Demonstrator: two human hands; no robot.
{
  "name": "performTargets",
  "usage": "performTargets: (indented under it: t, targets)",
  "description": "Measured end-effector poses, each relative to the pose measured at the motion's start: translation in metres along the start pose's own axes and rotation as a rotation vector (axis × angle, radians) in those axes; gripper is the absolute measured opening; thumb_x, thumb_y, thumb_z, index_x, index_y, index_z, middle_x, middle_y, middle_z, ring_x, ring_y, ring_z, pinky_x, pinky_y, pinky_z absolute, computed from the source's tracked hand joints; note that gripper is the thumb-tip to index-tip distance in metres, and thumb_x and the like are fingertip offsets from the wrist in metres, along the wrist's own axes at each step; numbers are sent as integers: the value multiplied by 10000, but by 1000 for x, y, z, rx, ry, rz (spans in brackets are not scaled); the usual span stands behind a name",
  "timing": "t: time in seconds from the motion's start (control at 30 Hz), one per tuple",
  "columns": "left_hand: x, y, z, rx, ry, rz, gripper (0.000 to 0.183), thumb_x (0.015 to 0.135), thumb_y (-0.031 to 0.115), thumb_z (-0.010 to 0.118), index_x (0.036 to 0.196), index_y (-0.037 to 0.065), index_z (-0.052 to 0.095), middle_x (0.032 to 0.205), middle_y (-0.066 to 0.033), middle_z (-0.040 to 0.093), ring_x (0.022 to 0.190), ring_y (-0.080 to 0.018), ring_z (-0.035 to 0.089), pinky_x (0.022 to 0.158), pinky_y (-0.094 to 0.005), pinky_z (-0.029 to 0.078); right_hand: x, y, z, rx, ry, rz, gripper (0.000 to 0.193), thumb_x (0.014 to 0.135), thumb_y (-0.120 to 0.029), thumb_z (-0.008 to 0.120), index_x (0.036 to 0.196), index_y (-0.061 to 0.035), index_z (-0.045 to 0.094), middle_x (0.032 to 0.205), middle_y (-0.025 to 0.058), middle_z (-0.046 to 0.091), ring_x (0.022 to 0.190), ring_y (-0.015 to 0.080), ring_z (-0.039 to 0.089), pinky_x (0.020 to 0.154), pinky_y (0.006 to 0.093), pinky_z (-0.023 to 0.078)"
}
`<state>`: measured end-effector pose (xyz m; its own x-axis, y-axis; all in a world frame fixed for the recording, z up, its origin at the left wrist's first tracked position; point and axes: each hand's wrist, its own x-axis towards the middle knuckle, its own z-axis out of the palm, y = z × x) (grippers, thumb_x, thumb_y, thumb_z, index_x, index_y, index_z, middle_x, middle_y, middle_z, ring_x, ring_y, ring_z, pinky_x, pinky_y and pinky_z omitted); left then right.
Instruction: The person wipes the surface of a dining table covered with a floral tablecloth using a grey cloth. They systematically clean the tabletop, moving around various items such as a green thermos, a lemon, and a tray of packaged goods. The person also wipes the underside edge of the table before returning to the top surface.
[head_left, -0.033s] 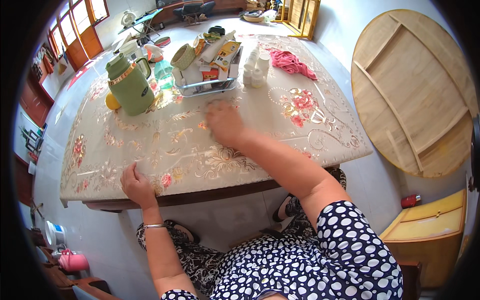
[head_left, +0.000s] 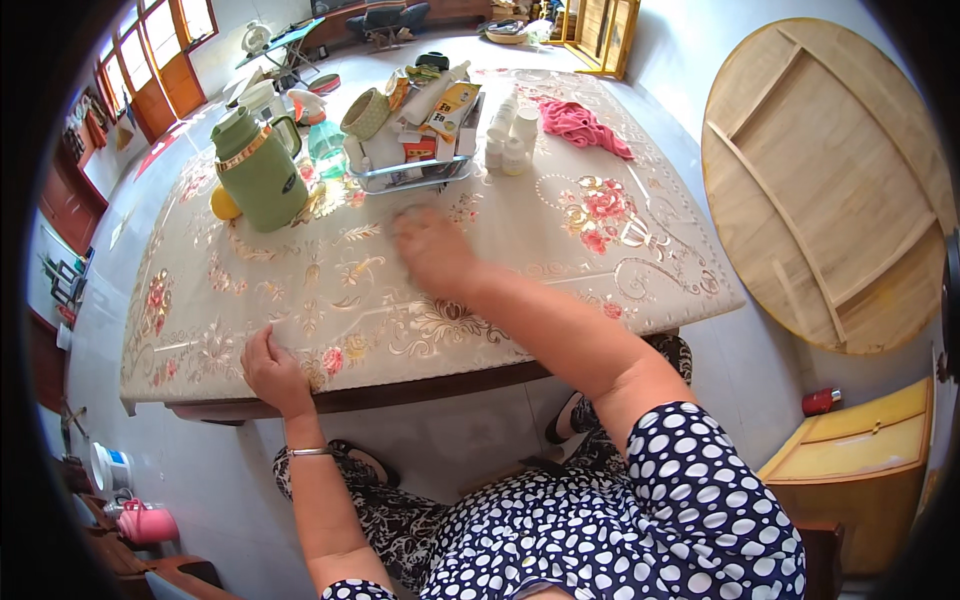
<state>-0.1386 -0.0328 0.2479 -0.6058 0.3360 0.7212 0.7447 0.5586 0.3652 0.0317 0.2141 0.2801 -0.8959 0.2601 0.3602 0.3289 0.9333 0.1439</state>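
A flowered beige tablecloth point(head_left: 300, 285) covers the table before me. My left hand point(head_left: 275, 370) rests on it at the near edge, holding nothing, fingers loosely extended. Farther in, my right hand point(head_left: 435, 250) is low over the cloth's middle; motion smears its fingers, and a greyish edge shows beside them. Whether it grips something I cannot make out. Beyond it stands a clear container point(head_left: 415, 177) crammed with packets, boxes and a woven cup. A green thermos jug point(head_left: 260, 180) is to the left, with a spray bottle point(head_left: 325, 145) between the two.
White bottles point(head_left: 513, 145) stand right of the container, near a crumpled pink cloth point(head_left: 583, 128). A round yellow object point(head_left: 225, 203) sits behind the jug. A large round wooden tabletop point(head_left: 830, 190) leans at the right, above a yellow cabinet point(head_left: 855, 435). A pink bucket point(head_left: 148, 522) is lower left.
My right hand has slid a little to the left over the tablecloth, its forearm following. My left hand has stayed where it was.
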Motion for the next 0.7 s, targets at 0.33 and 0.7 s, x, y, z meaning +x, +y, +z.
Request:
performTargets:
  t: [0.33, 0.7]
  targets:
    - [-2, -12, 4, -49, -4, 4, 160, 894, 46, 530, 1004, 31, 646, 979, -106, 652, 946, -297, 584, 844, -399, 460, -41, 29, 5, 309, 67, -39, 311, 846, -239, 626, 1149, -167, 620, 1377, 24, 480, 1303, 303, 394, 1072, 411, 330]
    - [-5, -18, 1, -66, -38, -59, 168, 931, 56, 515, 1038, 14, 638, 988, -118, 635, 914, -263, 590, 819, -358, 469, -128, 200, -11, 42, -142, 537, 418, 936, -319, 493, 1330, -181, 516, 1476, 60, 383, 1332, 305, 364, 1117, 397, 297]
